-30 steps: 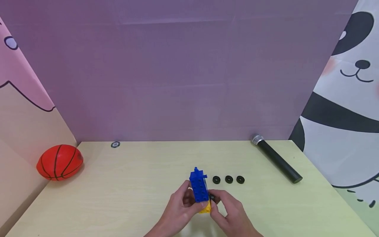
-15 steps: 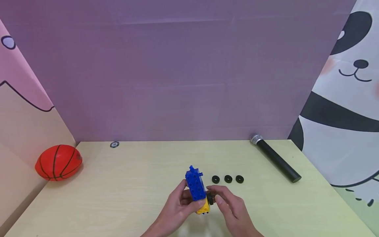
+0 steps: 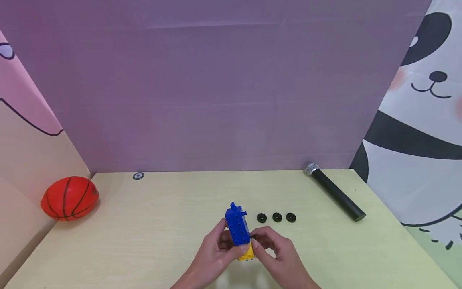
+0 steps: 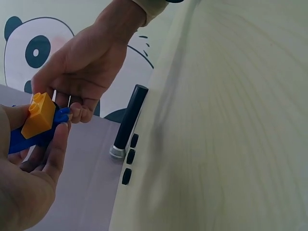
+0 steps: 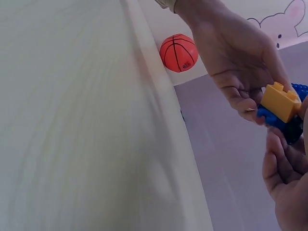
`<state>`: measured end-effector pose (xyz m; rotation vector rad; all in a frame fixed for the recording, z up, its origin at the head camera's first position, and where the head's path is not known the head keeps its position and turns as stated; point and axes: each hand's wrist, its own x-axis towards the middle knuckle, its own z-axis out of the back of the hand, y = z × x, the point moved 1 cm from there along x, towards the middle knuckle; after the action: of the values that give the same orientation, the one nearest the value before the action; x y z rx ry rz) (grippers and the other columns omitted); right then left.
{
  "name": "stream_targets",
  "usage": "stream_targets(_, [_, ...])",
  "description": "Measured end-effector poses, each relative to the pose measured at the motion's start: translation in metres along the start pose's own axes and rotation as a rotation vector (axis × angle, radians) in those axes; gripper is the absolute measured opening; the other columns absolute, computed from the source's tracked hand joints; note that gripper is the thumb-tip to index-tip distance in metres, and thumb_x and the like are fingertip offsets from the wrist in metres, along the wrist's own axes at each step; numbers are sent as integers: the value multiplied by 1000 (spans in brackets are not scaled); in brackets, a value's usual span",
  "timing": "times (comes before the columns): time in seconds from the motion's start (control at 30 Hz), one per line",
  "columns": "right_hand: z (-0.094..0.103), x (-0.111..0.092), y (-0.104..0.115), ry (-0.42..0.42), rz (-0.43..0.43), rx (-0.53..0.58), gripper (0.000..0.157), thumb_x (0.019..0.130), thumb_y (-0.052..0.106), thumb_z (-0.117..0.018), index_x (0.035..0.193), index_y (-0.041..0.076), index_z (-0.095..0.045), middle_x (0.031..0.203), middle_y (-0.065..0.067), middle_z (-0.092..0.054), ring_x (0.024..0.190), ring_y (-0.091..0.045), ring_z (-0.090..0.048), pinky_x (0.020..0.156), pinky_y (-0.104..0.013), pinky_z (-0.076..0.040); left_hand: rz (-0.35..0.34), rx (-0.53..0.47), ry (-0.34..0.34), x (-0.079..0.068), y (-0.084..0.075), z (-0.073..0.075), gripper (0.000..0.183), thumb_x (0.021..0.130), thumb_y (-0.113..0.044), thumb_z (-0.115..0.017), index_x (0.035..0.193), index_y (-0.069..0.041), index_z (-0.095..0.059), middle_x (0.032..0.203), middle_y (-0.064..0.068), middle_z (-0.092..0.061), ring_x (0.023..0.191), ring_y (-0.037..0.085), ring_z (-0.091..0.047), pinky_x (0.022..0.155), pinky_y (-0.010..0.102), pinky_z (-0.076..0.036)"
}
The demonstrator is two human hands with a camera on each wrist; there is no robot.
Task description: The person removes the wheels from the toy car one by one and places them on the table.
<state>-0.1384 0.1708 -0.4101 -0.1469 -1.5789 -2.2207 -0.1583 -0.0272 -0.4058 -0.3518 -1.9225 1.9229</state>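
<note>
In the head view my left hand (image 3: 215, 253) grips a blue toy-brick vehicle (image 3: 237, 229) above the table, its thumb along the lower end. A yellow brick (image 4: 39, 115) with studs is joined to the blue part. My right hand (image 3: 277, 253) pinches a small black wheel (image 5: 292, 130) against the vehicle's right side; fingers mostly cover it in the head view. Whether the wheel is fully seated, I cannot tell. Three more black wheels, the left one (image 3: 262, 218), the middle one (image 3: 277, 217) and the right one (image 3: 290, 217), lie in a row beyond my right hand.
A black microphone (image 3: 337, 194) with a silver head lies at the back right of the pale wooden table (image 3: 144, 233). At the left edge sits a red ball (image 3: 69, 198) with black lines. A small round chip (image 3: 138, 176) lies near the back edge.
The vehicle has shifted slightly left and tilted. My right fingers loosened from the black wheel half a second ago, showing it at the vehicle's side, and now close round it again.
</note>
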Motion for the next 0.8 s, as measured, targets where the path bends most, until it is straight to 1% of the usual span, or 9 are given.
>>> stream_targets(0.07, [-2, -1, 1, -47, 57, -47, 14, 103, 6, -63, 117, 9, -65, 91, 6, -69, 78, -14, -64, 73, -30, -55, -4, 14, -2, 0, 0, 0, 56, 99, -26, -71, 146, -7, -46, 114, 8, -74, 98, 22, -73, 85, 31, -58])
stream_targets(0.17, [-6, -2, 2, -128, 95, -114, 21, 97, 0, -68, 112, 14, -68, 84, 12, -67, 74, -10, -62, 69, -29, -54, -16, 30, -4, 0, -2, -1, 54, 99, -24, -72, 144, -8, -47, 113, 8, -74, 96, 21, -73, 84, 30, -59])
stream_targets(0.27, [-10, -3, 4, -193, 112, -180, 28, 91, -4, -71, 109, 17, -70, 81, 17, -64, 73, -8, -60, 69, -28, -54, -27, 40, -10, 0, -2, -1, 51, 99, -21, -72, 142, -6, -49, 111, 8, -74, 94, 20, -74, 83, 30, -59])
stream_targets(0.37, [-12, -4, 5, -229, 124, -234, 28, 90, -4, -71, 110, 16, -71, 83, 21, -63, 74, -5, -59, 70, -28, -54, -27, 46, -19, 1, -2, -1, 48, 99, -20, -72, 139, -6, -50, 109, 7, -74, 93, 19, -74, 82, 29, -58])
stream_targets(0.43, [-13, -4, 6, -246, 127, -250, 28, 90, -4, -71, 109, 15, -72, 85, 22, -63, 74, -5, -58, 70, -28, -54, -25, 52, -21, 1, -1, -1, 45, 98, -20, -72, 137, -7, -52, 107, 5, -75, 91, 19, -74, 82, 29, -58])
stream_targets(0.5, [-14, -5, 6, -253, 157, -272, 28, 90, -4, -71, 110, 14, -71, 87, 22, -63, 75, -4, -58, 70, -27, -54, -29, 53, -11, 1, -2, 0, 43, 98, -21, -72, 134, -8, -53, 105, 4, -75, 90, 19, -74, 82, 28, -58])
stream_targets(0.6, [-14, -6, 6, -244, 239, -309, 31, 89, -8, -69, 113, 12, -69, 92, 20, -63, 78, -5, -58, 69, -27, -54, -44, 40, 17, 1, -3, 2, 41, 98, -22, -72, 132, -9, -54, 103, 4, -75, 90, 22, -74, 82, 30, -57])
stream_targets(0.67, [-13, -7, 4, -214, 310, -338, 34, 89, -10, -68, 116, 10, -67, 95, 18, -63, 80, -5, -58, 69, -26, -54, -49, 21, 36, 1, -4, 4, 42, 98, -22, -72, 133, -9, -54, 104, 5, -76, 91, 24, -74, 83, 31, -57])
stream_targets(0.8, [-9, -6, 0, -143, 418, -353, 37, 89, -11, -66, 121, 8, -65, 97, 12, -63, 82, -6, -59, 70, -22, -53, -38, -22, 69, 1, -4, 7, 44, 99, -22, -71, 136, -8, -52, 104, 6, -76, 88, 24, -73, 79, 32, -59])
